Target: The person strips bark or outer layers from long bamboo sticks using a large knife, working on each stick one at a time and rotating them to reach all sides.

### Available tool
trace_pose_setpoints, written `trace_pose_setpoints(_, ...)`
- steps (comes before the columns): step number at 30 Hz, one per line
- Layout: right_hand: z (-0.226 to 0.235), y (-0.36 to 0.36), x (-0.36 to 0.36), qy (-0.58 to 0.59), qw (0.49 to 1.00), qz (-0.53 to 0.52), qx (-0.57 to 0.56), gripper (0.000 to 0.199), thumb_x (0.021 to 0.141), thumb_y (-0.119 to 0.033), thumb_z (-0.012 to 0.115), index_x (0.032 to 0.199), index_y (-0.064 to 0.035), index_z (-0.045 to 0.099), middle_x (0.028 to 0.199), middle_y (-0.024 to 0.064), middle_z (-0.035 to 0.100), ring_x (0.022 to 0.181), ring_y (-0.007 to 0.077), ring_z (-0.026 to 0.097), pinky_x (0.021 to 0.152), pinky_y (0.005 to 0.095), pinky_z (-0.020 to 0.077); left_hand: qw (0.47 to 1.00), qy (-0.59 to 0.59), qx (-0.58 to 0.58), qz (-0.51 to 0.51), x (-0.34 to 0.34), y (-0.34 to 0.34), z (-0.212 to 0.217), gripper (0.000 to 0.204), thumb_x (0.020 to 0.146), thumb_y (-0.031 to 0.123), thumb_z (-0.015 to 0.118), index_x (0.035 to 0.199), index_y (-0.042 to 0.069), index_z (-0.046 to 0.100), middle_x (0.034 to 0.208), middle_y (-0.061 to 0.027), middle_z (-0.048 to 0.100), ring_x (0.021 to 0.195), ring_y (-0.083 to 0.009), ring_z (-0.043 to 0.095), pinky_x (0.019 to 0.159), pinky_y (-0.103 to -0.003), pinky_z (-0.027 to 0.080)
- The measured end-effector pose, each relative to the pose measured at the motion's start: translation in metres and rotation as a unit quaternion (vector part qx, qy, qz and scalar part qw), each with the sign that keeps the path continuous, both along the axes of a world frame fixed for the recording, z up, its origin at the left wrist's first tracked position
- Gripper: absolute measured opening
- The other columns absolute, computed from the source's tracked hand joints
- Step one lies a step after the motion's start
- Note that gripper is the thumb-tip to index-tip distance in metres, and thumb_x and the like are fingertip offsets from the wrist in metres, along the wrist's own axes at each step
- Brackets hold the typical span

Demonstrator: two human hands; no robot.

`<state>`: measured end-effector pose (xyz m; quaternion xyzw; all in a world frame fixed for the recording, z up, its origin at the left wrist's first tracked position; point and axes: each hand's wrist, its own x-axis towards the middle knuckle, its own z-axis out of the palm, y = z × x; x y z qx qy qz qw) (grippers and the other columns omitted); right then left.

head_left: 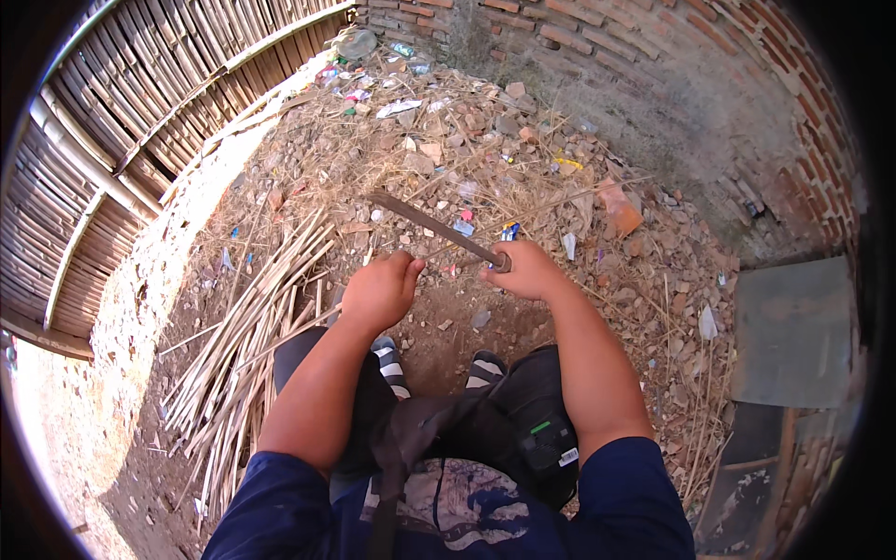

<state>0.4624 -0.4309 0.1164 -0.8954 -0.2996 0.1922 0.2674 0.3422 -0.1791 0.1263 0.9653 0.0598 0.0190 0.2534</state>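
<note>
My right hand [525, 270] is closed around the near end of a long, flat, dark brown blade-like tool [434, 225], perhaps a knife. It slants away to the upper left, beyond my left hand. My left hand [378, 291] is wrapped round a thin pale stick [560, 199], which passes behind the tool and stretches out to the far right. The stick's other part seems to come out behind my left fist, toward the pile. Left of my knees lies a loose pile of pale split sticks [247, 350]. The fingers of both hands partly hide what they grip.
Rubble, straw and litter cover the ground [439, 140], with an orange-brown shard [619, 207] at the right. A brick wall [607, 47] closes off the back and right. Bamboo fencing [121, 103] stands at the left. Grey panels [793, 336] stand at the right edge.
</note>
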Motion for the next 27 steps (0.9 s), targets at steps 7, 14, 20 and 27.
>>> trace_pose_setpoints(7, -0.034, -0.047, 0.032, 0.117, 0.952, -0.258, 0.114, 0.056, 0.082, -0.038, 0.079, 0.116, 0.0048, 0.064, 0.089, 0.0113, 0.07, 0.078, 0.0188, 0.066, 0.071, 0.0337, 0.052, 1.0, 0.005, -0.014, 0.018, -0.005, 0.0, 0.009, 0.036, 0.102, 0.036, 0.049, 0.098, 0.004, 0.065, 0.089, -0.0242, 0.068, 0.089, -0.0446, 0.064, 0.079, -0.055, 0.049)
trace_pose_setpoints(14, 0.001, -0.006, -0.005, 0.011, 0.998, -0.042, 0.033, 0.045, 0.079, -0.038, 0.081, 0.097, 0.0008, 0.068, 0.08, 0.0127, 0.067, 0.074, 0.0239, 0.062, 0.071, 0.038, 0.0494, 0.999, 0.007, -0.001, -0.036, -0.001, -0.003, -0.003, 0.036, 0.103, 0.036, 0.047, 0.097, 0.006, 0.066, 0.083, -0.0231, 0.068, 0.085, -0.0445, 0.065, 0.077, -0.055, 0.049)
trace_pose_setpoints(20, -0.019, -0.03, 0.012, 0.004, 0.985, -0.139, 0.102, 0.057, 0.08, -0.04, 0.08, 0.114, 0.0028, 0.067, 0.095, 0.017, 0.071, 0.088, 0.0266, 0.068, 0.08, 0.0387, 0.0526, 1.0, 0.003, -0.018, -0.016, 0.003, 0.004, -0.003, 0.036, 0.103, 0.036, 0.046, 0.096, 0.008, 0.067, 0.081, -0.023, 0.067, 0.083, -0.0443, 0.065, 0.075, -0.055, 0.049)
trace_pose_setpoints(27, -0.005, -0.024, 0.01, 0.058, 0.994, -0.08, 0.035, 0.042, 0.08, -0.039, 0.08, 0.098, -0.0032, 0.068, 0.082, 0.0129, 0.069, 0.078, 0.0234, 0.066, 0.074, 0.0385, 0.0504, 0.999, -0.003, -0.014, -0.031, 0.002, 0.003, -0.002, 0.035, 0.103, 0.036, 0.046, 0.097, 0.008, 0.066, 0.081, -0.0224, 0.067, 0.082, -0.0441, 0.065, 0.074, -0.055, 0.049)
